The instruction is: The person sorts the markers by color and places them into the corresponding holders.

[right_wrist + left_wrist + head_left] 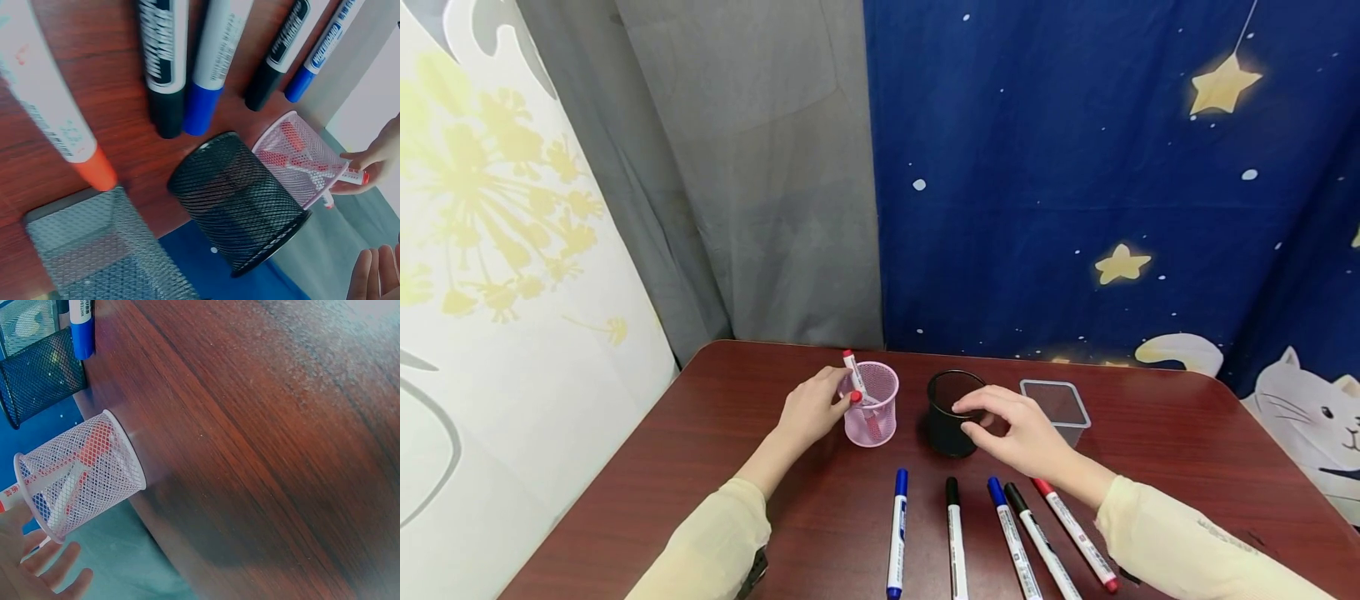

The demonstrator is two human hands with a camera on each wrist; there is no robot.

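Observation:
At the rim of a pink mesh pen cup (pixel 871 425), my left hand (pixel 811 410) pinches the end of a red marker (pixel 354 177) whose other end is inside the cup. Another red-capped marker (pixel 853 373) leans in the same cup. My right hand (pixel 1011 425) hovers by a black mesh pen cup (pixel 951 429), its fingers loosely bent and nothing between them. In the left wrist view, the other fingers of the left hand (pixel 47 569) spread below the pink cup (pixel 87 469).
Nearer on the brown table (pixel 820 533) lie a blue marker (pixel 898 533), a black marker (pixel 955 542), a second blue marker (pixel 1015 542), a second black marker (pixel 1043 546) and a red marker (pixel 1078 533). A rectangular mesh container (pixel 1060 400) stands behind the right hand.

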